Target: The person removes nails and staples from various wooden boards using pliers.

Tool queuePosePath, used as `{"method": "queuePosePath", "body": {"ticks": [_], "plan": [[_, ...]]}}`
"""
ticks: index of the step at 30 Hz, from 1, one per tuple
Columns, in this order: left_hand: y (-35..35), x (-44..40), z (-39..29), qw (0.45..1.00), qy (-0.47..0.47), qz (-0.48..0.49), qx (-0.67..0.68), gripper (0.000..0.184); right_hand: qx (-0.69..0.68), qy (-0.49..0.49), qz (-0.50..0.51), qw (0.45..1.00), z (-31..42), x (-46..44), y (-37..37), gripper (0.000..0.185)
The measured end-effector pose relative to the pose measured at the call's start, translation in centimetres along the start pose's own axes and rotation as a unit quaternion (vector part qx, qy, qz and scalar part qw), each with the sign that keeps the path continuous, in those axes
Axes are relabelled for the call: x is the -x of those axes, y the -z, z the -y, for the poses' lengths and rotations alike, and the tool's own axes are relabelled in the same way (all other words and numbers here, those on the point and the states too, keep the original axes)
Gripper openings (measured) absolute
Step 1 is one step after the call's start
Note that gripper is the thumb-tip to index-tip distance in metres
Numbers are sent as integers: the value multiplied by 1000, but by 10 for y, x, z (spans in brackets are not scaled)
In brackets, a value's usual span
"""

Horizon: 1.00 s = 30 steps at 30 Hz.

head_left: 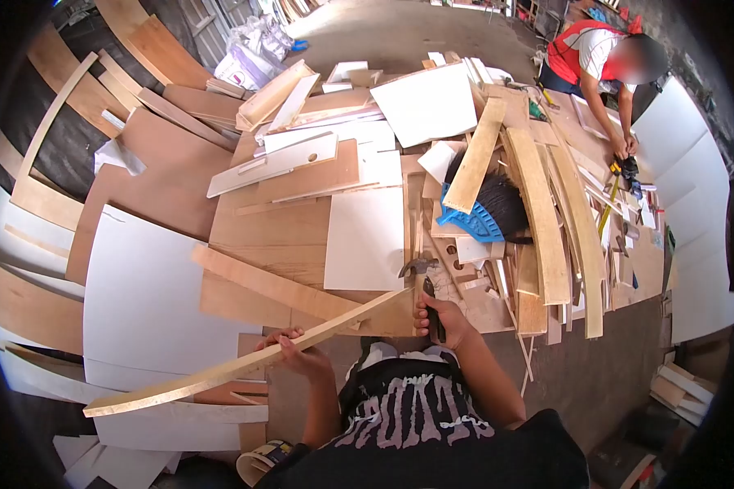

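A long wooden strip [220, 371] slants from the lower left up to the middle, in front of my body. My left hand [295, 352] is closed round it from beneath, near its middle. At the strip's right end, my right hand [444, 319] grips the black handle of a tool. A hammer head [418, 267] shows just above that hand; whether it belongs to the same tool is unclear. Beyond the hands lies a white panel [365, 240] on the wooden worktable [261, 224].
Long boards [538, 216] and a blue-headed broom [475, 222] lie on the table's right part. White and brown panels [302, 163] are piled at the back. Large sheets [159, 285] stand at left. A co-worker [599, 61] bends over the far right, both hands on a small object.
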<state>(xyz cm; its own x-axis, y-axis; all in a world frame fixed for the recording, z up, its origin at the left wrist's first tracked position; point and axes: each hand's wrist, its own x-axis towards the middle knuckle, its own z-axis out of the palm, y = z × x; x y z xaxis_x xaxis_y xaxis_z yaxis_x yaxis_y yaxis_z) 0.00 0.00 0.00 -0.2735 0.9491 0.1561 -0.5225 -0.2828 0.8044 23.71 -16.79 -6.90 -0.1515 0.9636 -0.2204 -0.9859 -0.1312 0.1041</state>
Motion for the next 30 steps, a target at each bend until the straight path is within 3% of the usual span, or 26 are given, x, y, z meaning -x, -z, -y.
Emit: {"method": "queuePosePath", "body": {"ticks": [2,3,5,9,12,13,14,15,16,18,21,23,27,30], "plan": [[7,14,6,999,-20,13,-27,55,106,79,-192,972,1,15,5,25],[-8,20,6,999,-26,12,-19,55,114,80,-187,973,11,17,-4,25],[-12,39,-3,998,-49,-4,-25,57,141,133,-293,936,5,30,-5,20],[4,54,2,998,-60,-13,-11,61,259,143,-281,913,23,42,34,26],[12,49,-5,996,-76,-24,-44,65,432,170,-404,788,31,15,83,37],[15,45,-7,995,-87,-22,-38,65,436,175,-393,791,34,10,86,37],[18,48,-8,994,-88,-30,-51,65,627,123,-423,642,41,10,87,39],[21,50,-8,993,-88,-40,-65,65,779,66,-430,451,46,10,87,43],[22,53,-10,992,-80,-47,-81,65,784,72,-425,447,43,11,84,43],[31,53,-6,993,-84,-52,-69,65,816,37,-499,289,37,11,69,46],[21,53,-11,992,-78,-90,-41,63,799,11,-519,305,34,13,41,46],[40,52,-3,992,-94,-38,-71,60,807,5,-513,292,31,14,28,45],[31,49,-9,990,-99,-64,-81,57,789,-8,-544,285,31,7,29,42],[31,34,-14,994,-54,-71,-58,57,771,-9,-574,275,21,2,18,40]]}}
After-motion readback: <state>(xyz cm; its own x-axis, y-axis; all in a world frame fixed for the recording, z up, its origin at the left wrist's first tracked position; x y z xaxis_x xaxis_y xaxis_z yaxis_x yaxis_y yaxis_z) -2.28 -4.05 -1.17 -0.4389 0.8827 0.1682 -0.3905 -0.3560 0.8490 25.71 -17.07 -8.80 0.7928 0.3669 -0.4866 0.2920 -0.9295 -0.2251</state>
